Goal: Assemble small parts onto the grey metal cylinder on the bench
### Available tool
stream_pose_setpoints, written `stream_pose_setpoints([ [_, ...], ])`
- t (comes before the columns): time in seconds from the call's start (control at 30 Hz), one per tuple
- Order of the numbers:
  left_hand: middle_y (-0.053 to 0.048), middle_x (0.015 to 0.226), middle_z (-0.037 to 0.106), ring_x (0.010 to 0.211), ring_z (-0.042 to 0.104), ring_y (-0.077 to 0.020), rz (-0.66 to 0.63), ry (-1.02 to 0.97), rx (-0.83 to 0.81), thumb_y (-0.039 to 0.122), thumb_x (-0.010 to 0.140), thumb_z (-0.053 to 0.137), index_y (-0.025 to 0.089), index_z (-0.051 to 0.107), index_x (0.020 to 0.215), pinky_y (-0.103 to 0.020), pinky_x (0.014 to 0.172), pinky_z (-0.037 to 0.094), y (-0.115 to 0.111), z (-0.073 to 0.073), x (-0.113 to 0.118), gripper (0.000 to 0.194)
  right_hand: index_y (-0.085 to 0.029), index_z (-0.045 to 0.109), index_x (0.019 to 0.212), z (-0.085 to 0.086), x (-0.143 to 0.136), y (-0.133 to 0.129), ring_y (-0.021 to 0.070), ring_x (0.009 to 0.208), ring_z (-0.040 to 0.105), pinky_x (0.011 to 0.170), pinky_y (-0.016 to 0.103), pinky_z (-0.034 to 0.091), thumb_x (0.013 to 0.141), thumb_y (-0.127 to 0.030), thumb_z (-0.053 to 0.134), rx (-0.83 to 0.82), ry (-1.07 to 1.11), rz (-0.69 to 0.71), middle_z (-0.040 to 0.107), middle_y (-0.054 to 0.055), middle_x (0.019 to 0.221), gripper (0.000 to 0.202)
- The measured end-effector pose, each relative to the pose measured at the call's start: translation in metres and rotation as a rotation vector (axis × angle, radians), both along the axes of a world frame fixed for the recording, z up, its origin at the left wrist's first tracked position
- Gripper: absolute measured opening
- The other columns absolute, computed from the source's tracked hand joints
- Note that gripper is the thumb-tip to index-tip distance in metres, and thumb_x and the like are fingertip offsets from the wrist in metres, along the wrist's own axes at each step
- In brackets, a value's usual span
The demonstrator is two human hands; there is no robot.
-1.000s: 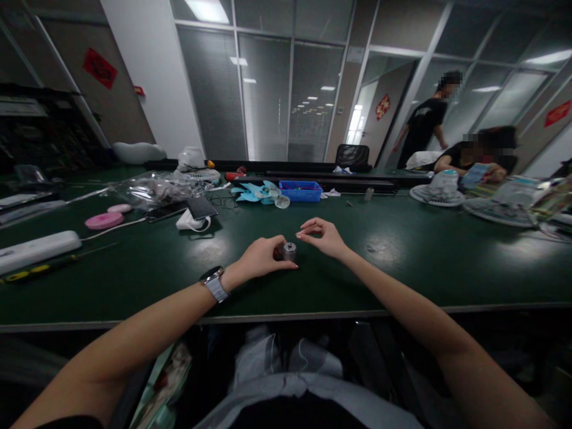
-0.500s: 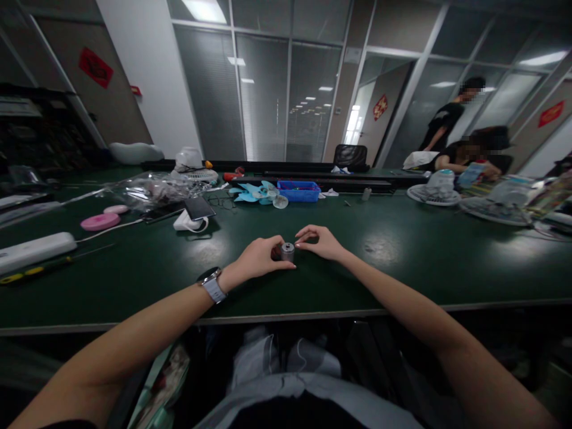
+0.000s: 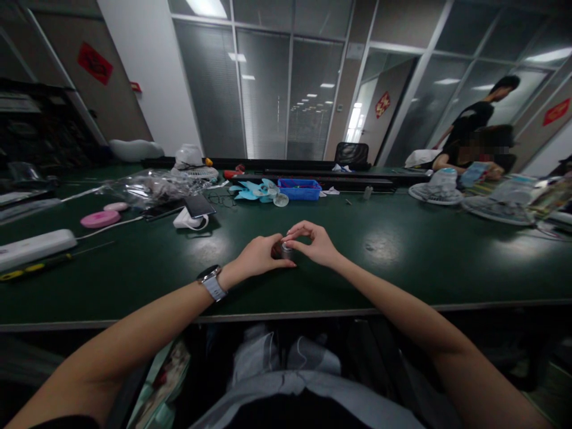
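A small silvery metal cylinder (image 3: 286,252) stands upright on the green tabletop, in front of me. My left hand (image 3: 261,255) curves around it from the left, the thumb along its near side and the fingers behind it. Over its top rim, the thumb and forefinger of my right hand (image 3: 315,243) are pinched together. Whether a tiny part sits between those fingertips is hidden. The right fingers cover most of the cylinder's top.
Beyond my hands lie light-blue fan blades (image 3: 254,190) and a blue tray (image 3: 298,189). A second metal cylinder (image 3: 367,192) stands farther back. To the left are a charger (image 3: 190,220), a screwdriver (image 3: 36,269) and a power strip (image 3: 38,249). Two people are at the far right.
My right hand has moved left, from beside the cylinder to over its top. My left hand stays around it. The standing person in the background has shifted right.
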State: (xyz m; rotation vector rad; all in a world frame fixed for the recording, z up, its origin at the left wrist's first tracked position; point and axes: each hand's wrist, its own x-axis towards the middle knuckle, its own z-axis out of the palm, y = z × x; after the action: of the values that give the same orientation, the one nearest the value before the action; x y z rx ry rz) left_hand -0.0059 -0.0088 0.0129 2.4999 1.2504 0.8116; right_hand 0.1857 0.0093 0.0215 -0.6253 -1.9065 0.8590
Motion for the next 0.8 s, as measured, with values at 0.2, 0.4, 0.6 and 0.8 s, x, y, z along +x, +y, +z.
stream_pose_setpoints([
  [0.2,-0.002,0.077,0.067,0.066,0.062,-0.0172,-0.027,-0.026,-0.035,0.062,0.066,0.068,0.018,0.058,0.092,-0.024,0.056,0.040,-0.002,0.001,0.000,0.052,-0.018,0.055,0.103,0.001,-0.002,0.000,0.0178,0.073,0.070,0.076,0.033,0.052,0.078,-0.036,0.068,-0.006,0.008,-0.152,0.071,0.001,0.071,0.033],
  [0.4,-0.003,0.078,0.068,0.069,0.063,-0.0181,-0.031,-0.036,-0.069,0.061,0.067,0.068,0.019,0.058,0.092,-0.024,0.057,0.041,-0.004,0.003,0.000,0.050,-0.019,0.051,0.102,0.002,0.003,0.002,0.0165,0.065,0.068,0.071,0.031,0.052,0.076,-0.040,0.069,-0.024,0.065,-0.216,0.066,-0.002,0.065,0.038],
  [0.6,0.000,0.071,0.064,0.063,0.059,-0.0158,-0.023,-0.008,-0.009,0.062,0.067,0.067,0.018,0.056,0.083,-0.023,0.054,0.038,-0.001,0.000,0.000,0.047,-0.019,0.053,0.104,0.000,0.000,-0.004,0.0189,0.081,0.070,0.086,0.037,0.051,0.070,-0.034,0.074,0.029,-0.057,-0.065,0.072,0.003,0.080,0.043],
  [0.8,-0.001,0.073,0.064,0.063,0.059,-0.0158,-0.018,-0.022,-0.033,0.063,0.066,0.068,0.019,0.058,0.087,-0.023,0.053,0.037,0.000,-0.001,-0.001,0.050,-0.020,0.051,0.092,-0.003,0.003,0.010,0.0201,0.081,0.071,0.083,0.037,0.053,0.069,-0.033,0.076,0.005,0.051,-0.115,0.072,0.004,0.081,0.037],
])
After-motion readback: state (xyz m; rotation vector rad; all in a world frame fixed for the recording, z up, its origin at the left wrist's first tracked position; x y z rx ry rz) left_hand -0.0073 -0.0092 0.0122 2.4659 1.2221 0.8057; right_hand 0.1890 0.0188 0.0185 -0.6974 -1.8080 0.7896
